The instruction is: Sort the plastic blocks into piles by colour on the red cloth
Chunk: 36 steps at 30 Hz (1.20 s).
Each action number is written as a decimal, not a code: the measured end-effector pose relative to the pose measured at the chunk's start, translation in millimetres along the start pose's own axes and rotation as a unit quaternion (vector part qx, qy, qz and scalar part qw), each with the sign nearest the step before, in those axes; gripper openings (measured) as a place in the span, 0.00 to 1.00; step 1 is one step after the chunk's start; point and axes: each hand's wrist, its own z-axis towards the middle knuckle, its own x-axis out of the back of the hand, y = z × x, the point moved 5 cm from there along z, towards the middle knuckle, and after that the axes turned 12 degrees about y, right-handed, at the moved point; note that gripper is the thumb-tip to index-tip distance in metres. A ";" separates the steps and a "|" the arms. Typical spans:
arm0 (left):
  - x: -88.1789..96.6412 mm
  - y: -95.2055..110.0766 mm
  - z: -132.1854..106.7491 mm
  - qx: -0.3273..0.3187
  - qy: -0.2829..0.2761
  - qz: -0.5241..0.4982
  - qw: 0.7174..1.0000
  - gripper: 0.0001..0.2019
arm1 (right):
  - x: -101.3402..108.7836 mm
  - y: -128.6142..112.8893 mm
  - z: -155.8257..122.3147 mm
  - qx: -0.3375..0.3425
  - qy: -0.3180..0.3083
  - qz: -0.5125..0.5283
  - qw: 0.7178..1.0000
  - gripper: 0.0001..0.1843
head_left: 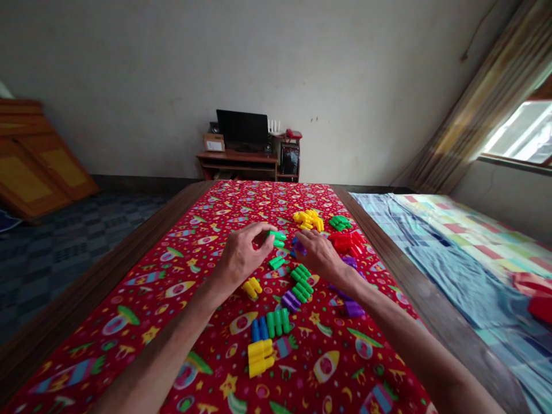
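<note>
My left hand point(245, 250) is closed in a pinch on a green toy block point(277, 236) held a little above the cloth. Just right of it, my right hand point(318, 250) is curled over blue toy blocks point(296, 247), its fingertips partly hidden. Below the hands lie loose blocks: green ones point(302, 282), a purple one point(291, 301) and a yellow one point(252, 287). Nearer to me sit a blue block point(259, 329), a green block point(278, 322) and a yellow block point(260, 357), close together.
Farther back are piles of yellow blocks point(308, 219), green blocks point(340, 223) and red blocks point(347, 243). Purple blocks point(354, 309) lie partly behind my right forearm. A red patterned cloth point(164, 310) covers the table. Beyond stands a desk point(239, 158) with a monitor point(242, 127); a bed point(452, 247) is at right.
</note>
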 end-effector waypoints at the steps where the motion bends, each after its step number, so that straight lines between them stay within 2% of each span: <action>1: 0.8 -0.7 1.0 0.002 -0.015 0.002 1.000 0.11 | 11.4 4.8 -1.9 -0.012 0.022 0.016 1.000 0.13; 4: -12.0 -19.7 -3.2 0.022 -0.103 0.014 0.994 0.11 | 42.8 27.2 -13.6 -0.080 0.052 0.072 0.993 0.17; 7: -38.8 -52.8 -19.2 0.051 -0.214 0.035 0.975 0.11 | 61.6 50.2 -32.7 -0.150 0.009 0.083 0.985 0.17; 9: -55.1 -70.5 -31.5 0.054 -0.261 0.042 0.963 0.10 | 68.9 57.8 -47.6 -0.155 -0.014 0.075 0.985 0.17; 10: -60.7 -76.3 -36.1 0.046 -0.262 0.044 0.963 0.10 | 71.2 59.0 -55.3 -0.148 -0.021 0.068 0.986 0.17; 12: -66.5 -82.6 -41.6 0.022 -0.227 0.051 0.972 0.09 | 72.0 56.0 -70.5 -0.116 -0.034 0.061 0.991 0.15; 15: -70.4 -83.7 -47.5 0.008 -0.193 0.053 0.980 0.15 | 66.0 43.4 -90.8 -0.043 -0.056 0.043 0.997 0.13; 18: -75.5 -79.2 -53.2 0.010 -0.238 0.044 0.970 0.19 | 55.4 31.6 -107.7 0.014 -0.078 0.004 0.997 0.10; 22: -77.3 -71.3 -55.4 0.021 -0.296 0.028 0.955 0.16 | 50.1 26.1 -122.2 0.046 -0.068 -0.014 0.997 0.10; 25: -77.0 -67.0 -54.8 0.018 -0.318 0.020 0.948 0.15 | 59.5 31.7 -120.9 0.045 -0.021 0.024 0.998 0.10; 28: -77.1 -66.9 -54.1 0.014 -0.316 0.026 0.948 0.16 | 74.0 50.5 -110.7 -0.001 0.051 0.061 0.997 0.12; 30: -77.6 -68.1 -54.5 0.011 -0.311 0.020 0.950 0.16 | 77.6 66.2 -106.5 -0.033 0.077 0.049 0.995 0.13; 36: -78.7 -74.4 -58.3 0.000 -0.299 -0.004 0.954 0.14 | 51.8 94.9 -123.1 -0.077 0.049 0.013 0.996 0.18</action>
